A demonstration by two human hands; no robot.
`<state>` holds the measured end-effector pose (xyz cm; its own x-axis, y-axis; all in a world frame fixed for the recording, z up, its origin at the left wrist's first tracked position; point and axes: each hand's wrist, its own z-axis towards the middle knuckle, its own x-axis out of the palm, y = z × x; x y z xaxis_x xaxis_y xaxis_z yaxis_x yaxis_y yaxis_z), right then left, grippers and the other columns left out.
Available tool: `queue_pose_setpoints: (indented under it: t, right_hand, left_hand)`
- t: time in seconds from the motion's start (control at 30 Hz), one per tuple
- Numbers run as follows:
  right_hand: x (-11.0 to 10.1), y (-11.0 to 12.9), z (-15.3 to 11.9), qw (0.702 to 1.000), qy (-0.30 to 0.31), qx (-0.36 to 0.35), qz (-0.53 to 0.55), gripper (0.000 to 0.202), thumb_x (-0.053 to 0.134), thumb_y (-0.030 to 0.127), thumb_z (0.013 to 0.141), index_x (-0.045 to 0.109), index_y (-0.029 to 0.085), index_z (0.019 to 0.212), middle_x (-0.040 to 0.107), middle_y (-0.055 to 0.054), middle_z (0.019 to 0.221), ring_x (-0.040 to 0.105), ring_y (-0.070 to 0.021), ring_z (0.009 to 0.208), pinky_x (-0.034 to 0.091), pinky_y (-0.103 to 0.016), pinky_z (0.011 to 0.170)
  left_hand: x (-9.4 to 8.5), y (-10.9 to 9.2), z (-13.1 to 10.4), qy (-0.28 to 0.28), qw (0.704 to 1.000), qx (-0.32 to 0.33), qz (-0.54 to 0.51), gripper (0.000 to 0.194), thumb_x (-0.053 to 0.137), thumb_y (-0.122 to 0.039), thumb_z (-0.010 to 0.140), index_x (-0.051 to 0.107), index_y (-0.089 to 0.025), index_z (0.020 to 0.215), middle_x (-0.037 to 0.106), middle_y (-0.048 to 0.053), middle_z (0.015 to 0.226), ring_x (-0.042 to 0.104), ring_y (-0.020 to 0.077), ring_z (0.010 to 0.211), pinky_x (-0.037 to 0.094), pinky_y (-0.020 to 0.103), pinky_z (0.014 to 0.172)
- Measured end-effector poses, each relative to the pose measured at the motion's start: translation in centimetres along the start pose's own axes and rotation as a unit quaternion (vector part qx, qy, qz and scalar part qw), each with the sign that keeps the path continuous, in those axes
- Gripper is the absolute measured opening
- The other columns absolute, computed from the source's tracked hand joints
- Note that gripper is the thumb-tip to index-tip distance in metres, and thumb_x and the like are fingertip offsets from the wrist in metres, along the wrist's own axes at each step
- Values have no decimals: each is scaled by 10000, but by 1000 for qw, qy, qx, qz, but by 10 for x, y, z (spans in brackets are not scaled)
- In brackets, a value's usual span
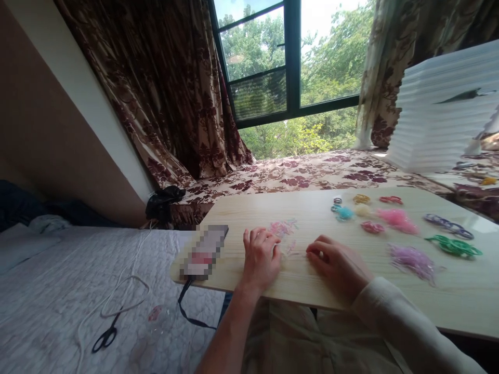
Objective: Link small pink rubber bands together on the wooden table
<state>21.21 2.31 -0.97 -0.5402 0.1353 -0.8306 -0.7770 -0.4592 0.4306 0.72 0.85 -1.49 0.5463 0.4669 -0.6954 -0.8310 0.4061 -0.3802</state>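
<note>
My left hand rests on the pale wooden table, its fingers bent and a little apart, with nothing visible in them. Just beyond its fingertips lies a loose pile of small pink and pastel pieces. A few more thin pieces are scattered between my two hands. My right hand is on the tabletop to the right, thumb and fingertips pressed together near these pieces; whatever it may hold is too small to make out. Bundles of purple, pink and blue pieces lie farther right.
A phone with a black strap lies at the table's left end. Green rings and dark blue-white rings are at the right. Scissors and a white cable lie on the bed. A pleated white lampshade stands at back right.
</note>
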Motion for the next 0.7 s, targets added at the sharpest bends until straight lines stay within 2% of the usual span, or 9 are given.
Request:
queue_pose_setpoints:
  t: [0.17, 0.33, 0.57, 0.7]
  right_hand:
    - [-1, 0, -2, 1000, -14, -5, 7, 305, 455, 378, 876, 706, 233, 782, 676, -43, 830, 574, -137, 628, 394, -287, 594]
    - [-1, -2, -2, 1000, -29, -3, 12, 313, 438, 374, 891, 703, 227, 814, 686, -48, 827, 572, -133, 609, 408, -286, 593]
    - [2, -3, -2, 1000, -25, 8, 12, 293, 459, 368, 874, 708, 224, 814, 674, -42, 802, 581, -141, 620, 400, -290, 598]
    - [1, -3, -2, 999, -30, 7, 12, 294, 456, 363, 876, 707, 226, 810, 678, -41, 804, 574, -133, 609, 392, -286, 589]
  left_hand:
    - [-3, 1, 1, 13, 1000, -20, -12, 279, 514, -48, 839, 708, -236, 908, 706, 37, 1017, 537, 245, 1172, 259, 562, 1155]
    - [-6, 0, 1, 43, 999, -12, -28, 280, 546, -25, 773, 712, -239, 839, 698, 31, 1033, 530, 240, 1183, 253, 548, 1163]
    - [-13, 4, 6, 120, 993, 6, 1, 200, 600, -126, 821, 731, -242, 917, 693, 41, 1071, 512, 244, 1218, 183, 590, 1181]
    - [-18, 3, 12, 138, 990, 11, 23, 192, 627, -133, 820, 741, -240, 932, 701, 41, 1066, 508, 251, 1228, 184, 605, 1180]
